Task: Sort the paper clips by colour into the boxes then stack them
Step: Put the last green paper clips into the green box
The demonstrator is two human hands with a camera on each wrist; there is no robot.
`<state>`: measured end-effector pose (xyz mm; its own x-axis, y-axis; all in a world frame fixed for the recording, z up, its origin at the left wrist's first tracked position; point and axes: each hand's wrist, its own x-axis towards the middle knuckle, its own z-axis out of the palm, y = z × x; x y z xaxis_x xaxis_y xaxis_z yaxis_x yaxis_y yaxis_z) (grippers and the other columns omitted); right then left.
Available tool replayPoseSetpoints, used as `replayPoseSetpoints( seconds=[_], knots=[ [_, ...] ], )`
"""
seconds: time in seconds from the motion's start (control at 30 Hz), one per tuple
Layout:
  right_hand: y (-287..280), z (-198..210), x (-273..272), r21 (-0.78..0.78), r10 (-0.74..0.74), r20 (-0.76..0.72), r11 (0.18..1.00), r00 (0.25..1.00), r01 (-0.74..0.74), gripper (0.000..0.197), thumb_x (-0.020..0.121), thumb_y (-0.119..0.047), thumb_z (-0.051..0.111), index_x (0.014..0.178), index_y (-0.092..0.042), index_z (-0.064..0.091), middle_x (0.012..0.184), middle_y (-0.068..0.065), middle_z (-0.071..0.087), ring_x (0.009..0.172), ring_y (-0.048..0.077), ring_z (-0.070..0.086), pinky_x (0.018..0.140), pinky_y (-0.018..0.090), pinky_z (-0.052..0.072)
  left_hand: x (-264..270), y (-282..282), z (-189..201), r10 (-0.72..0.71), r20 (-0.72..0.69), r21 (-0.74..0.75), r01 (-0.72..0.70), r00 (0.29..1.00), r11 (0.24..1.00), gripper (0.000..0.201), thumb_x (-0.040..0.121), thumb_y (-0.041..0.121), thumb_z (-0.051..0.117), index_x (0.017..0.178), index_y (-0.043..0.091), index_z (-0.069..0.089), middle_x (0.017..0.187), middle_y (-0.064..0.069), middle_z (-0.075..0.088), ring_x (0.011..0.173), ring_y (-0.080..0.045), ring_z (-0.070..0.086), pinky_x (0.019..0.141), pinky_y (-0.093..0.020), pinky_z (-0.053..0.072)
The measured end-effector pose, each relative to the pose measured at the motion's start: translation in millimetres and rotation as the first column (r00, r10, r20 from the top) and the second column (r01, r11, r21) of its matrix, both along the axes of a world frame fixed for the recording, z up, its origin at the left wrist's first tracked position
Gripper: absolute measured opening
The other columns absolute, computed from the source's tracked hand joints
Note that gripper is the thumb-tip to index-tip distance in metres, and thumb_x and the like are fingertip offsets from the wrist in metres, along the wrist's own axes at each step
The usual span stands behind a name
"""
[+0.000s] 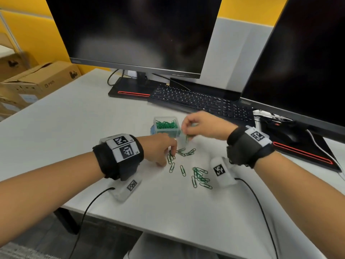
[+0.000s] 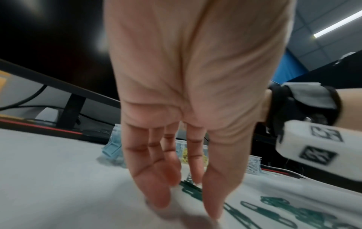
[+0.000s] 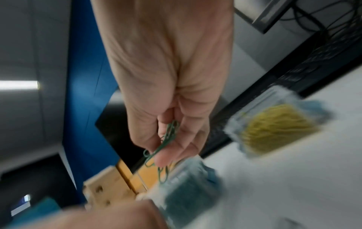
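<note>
A clear box of green paper clips (image 1: 167, 126) stands in the middle of the white table (image 1: 74, 128). Just to its right my right hand (image 1: 185, 132) hovers and pinches a small bunch of green clips (image 3: 166, 139) between thumb and fingers. Lower down, my left hand (image 1: 169, 156) reaches to the table with straight fingers (image 2: 156, 178), whose tips touch loose green clips (image 2: 191, 188). More loose green clips (image 1: 197, 174) lie scattered between my wrists. A clear box of yellow clips (image 3: 274, 131) stands behind the green box, blurred in the right wrist view.
A black keyboard (image 1: 201, 101) and two dark monitors (image 1: 134, 32) stand at the back. A mouse (image 1: 288, 136) and cables lie at the right. Cardboard boxes (image 1: 41, 79) sit off the table's left. A pale blue lid (image 2: 112, 148) leans by the boxes.
</note>
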<state>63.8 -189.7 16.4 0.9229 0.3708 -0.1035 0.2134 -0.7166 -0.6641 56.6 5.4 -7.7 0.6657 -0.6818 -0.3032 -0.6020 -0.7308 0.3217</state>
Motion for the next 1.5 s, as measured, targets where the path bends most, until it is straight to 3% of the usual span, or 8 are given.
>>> replayPoseSetpoints(
  seconds=[0.13, 0.4, 0.53, 0.9, 1.17, 1.3, 1.4, 1.5],
  knots=[
    [28.2, 10.9, 29.4, 0.243, -0.133, 0.085, 0.964, 0.987, 0.109, 0.011, 0.089, -0.007, 0.066, 0.096, 0.002, 0.066, 0.082, 0.004, 0.068, 0.069, 0.010, 0.068, 0.070, 0.020, 0.056, -3.4, -2.7, 0.3, -0.074, 0.021, 0.057, 0.073, 0.997, 0.996, 0.050, 0.078, 0.023, 0.076, 0.123, 0.019, 0.053, 0.117, -0.001, 0.044, 0.086, -0.012, 0.045, 0.067, -0.021, 0.038],
    [19.5, 6.7, 18.4, -0.062, -0.118, 0.220, 0.989, 0.968, 0.134, 0.013, 0.091, -0.007, 0.057, 0.097, -0.013, 0.068, 0.095, 0.001, 0.066, 0.082, 0.017, 0.066, 0.067, 0.023, 0.058, -1.5, -10.5, -6.9, -0.063, 0.042, -0.022, 0.064, 0.997, 0.998, 0.040, 0.074, 0.026, 0.079, 0.107, 0.014, 0.060, 0.092, 0.004, 0.056, 0.072, -0.007, 0.048, 0.055, -0.011, 0.035],
    [-0.4, -11.2, -13.6, -0.524, 0.107, -0.014, 0.846, 0.994, -0.098, 0.020, 0.086, -0.015, 0.065, 0.105, -0.021, 0.066, 0.099, -0.005, 0.063, 0.087, 0.013, 0.058, 0.075, 0.023, 0.046, 0.3, -16.5, -7.1, -0.127, 0.093, -0.015, 0.129, 0.988, 0.992, 0.015, 0.081, 0.016, 0.071, 0.094, 0.014, 0.063, 0.084, 0.006, 0.059, 0.073, -0.009, 0.051, 0.052, -0.007, 0.035],
    [14.3, -32.5, -28.6, -0.627, 0.076, -0.107, 0.769, 0.991, -0.127, 0.019, 0.083, -0.030, 0.069, 0.095, -0.019, 0.059, 0.094, -0.001, 0.060, 0.085, 0.019, 0.055, 0.070, 0.027, 0.044, 0.6, -31.8, -9.0, -0.104, 0.073, 0.015, 0.103, 0.992, 0.995, 0.009, 0.078, 0.015, 0.070, 0.073, 0.015, 0.063, 0.068, 0.005, 0.060, 0.066, -0.012, 0.055, 0.062, -0.022, 0.047],
    [16.6, -34.8, -36.9, -0.659, 0.150, 0.054, 0.748, 0.987, -0.077, 0.016, 0.081, -0.025, 0.065, 0.091, -0.016, 0.055, 0.086, 0.003, 0.058, 0.074, 0.021, 0.054, 0.059, 0.027, 0.045, 3.0, -24.7, 8.5, -0.031, 0.134, -0.062, 0.040, 0.991, 0.997, 0.013, 0.074, 0.010, 0.071, 0.069, 0.015, 0.060, 0.067, 0.008, 0.057, 0.063, -0.010, 0.053, 0.061, -0.022, 0.046],
    [18.5, -35.1, -36.1, -0.695, 0.175, 0.063, 0.714, 0.983, -0.082, 0.015, 0.082, -0.024, 0.061, 0.086, -0.022, 0.047, 0.080, -0.003, 0.048, 0.074, 0.022, 0.052, 0.055, 0.025, 0.039, 34.8, -11.6, 40.6, 0.191, 0.262, -0.299, -0.108, 0.946, 0.948, 0.006, 0.082, 0.010, 0.065, 0.086, 0.012, 0.062, 0.077, 0.009, 0.056, 0.076, -0.012, 0.057, 0.073, -0.024, 0.049],
    [20.6, -33.1, -29.8, -0.717, 0.213, 0.060, 0.689, 0.975, -0.106, 0.010, 0.084, -0.022, 0.058, 0.086, -0.019, 0.049, 0.079, -0.003, 0.047, 0.076, 0.022, 0.053, 0.058, 0.025, 0.041, 55.2, -4.5, 37.3, 0.243, 0.300, -0.266, -0.163, 0.923, 0.950, 0.015, 0.085, 0.018, 0.068, 0.098, 0.011, 0.064, 0.096, 0.000, 0.063, 0.095, -0.020, 0.060, 0.080, -0.028, 0.047],
    [13.9, -19.8, -10.8, -0.547, 0.109, 0.113, 0.837, 0.988, -0.030, 0.009, 0.085, -0.018, 0.061, 0.084, -0.015, 0.052, 0.075, -0.006, 0.048, 0.069, 0.014, 0.047, 0.056, 0.021, 0.035, 69.3, 5.8, 19.5, 0.295, 0.275, -0.192, -0.249, 0.915, 0.949, 0.042, 0.084, 0.034, 0.069, 0.120, 0.015, 0.056, 0.122, -0.006, 0.057, 0.109, -0.023, 0.053, 0.090, -0.035, 0.044]
  ],
)
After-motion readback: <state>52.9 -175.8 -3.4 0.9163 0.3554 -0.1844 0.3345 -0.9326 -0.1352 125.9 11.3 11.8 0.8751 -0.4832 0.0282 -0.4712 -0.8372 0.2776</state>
